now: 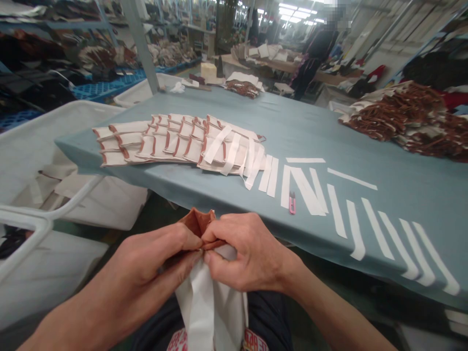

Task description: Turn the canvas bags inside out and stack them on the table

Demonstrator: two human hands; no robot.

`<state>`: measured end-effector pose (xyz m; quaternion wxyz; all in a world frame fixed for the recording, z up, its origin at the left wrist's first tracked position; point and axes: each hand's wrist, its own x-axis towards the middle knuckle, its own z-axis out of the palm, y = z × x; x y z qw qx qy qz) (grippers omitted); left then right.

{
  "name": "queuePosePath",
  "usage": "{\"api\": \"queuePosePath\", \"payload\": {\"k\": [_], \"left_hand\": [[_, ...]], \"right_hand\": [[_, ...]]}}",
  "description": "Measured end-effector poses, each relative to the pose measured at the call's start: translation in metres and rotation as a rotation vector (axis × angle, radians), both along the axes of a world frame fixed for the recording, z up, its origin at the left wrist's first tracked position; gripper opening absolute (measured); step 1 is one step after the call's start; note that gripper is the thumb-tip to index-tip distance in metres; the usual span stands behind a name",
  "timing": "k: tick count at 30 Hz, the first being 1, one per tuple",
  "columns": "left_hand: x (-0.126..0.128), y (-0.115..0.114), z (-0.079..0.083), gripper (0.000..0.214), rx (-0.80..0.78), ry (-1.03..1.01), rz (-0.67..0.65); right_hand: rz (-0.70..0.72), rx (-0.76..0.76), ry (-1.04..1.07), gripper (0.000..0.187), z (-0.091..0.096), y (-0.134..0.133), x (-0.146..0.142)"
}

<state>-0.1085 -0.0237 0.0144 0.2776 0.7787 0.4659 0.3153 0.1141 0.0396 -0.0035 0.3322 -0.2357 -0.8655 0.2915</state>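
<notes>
Both hands pinch one workpiece over my lap, below the table's near edge. It is a brown leather piece (197,222) joined to white fabric (208,302) that hangs down between my wrists. My left hand (157,265) grips it from the left, fingers closed. From the right, my right hand (244,256) pinches the brown edge, thumb against fingers. On the blue-grey table (307,122) ahead lies a fanned row of finished white-and-brown pieces (171,141). White strips (303,187) are laid out to the right of it, and a small pink thread snipper (292,203) rests among them.
White bins (44,146) stand to the left of the table. A large heap of brown-and-white pieces (405,117) sits at the table's far right, and a smaller pile (243,87) at its far end. A person in dark clothes (314,53) stands at another table behind.
</notes>
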Motion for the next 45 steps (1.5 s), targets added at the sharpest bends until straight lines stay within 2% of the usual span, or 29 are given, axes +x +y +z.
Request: {"api": "queuePosePath", "payload": {"k": [6,9,15,22,30,38,45], "left_hand": [[-0.002,-0.001,0.000,0.015,0.158,0.101,-0.034],[-0.004,-0.001,0.001,0.017,0.212,0.070,-0.017],[-0.008,0.000,0.006,0.012,-0.008,-0.013,0.004],[-0.003,0.003,0.005,0.024,-0.076,-0.002,0.063],[-0.005,0.010,0.016,0.018,0.117,0.018,-0.046],[-0.010,-0.001,-0.001,0.018,0.181,0.121,-0.088],[-0.012,-0.006,-0.013,0.025,0.387,0.300,-0.104]], "right_hand": [[0.014,-0.065,0.092,0.012,-0.002,0.001,-0.003],[0.021,-0.062,0.138,0.013,-0.005,0.001,-0.004],[0.022,-0.019,0.170,0.016,-0.014,-0.002,-0.008],[0.015,0.066,0.178,0.015,-0.016,-0.003,-0.012],[-0.024,0.064,0.097,0.018,-0.010,-0.004,-0.011],[-0.019,0.126,0.155,0.019,-0.015,-0.003,-0.013],[-0.021,0.110,0.177,0.018,-0.023,-0.004,-0.012]]}}
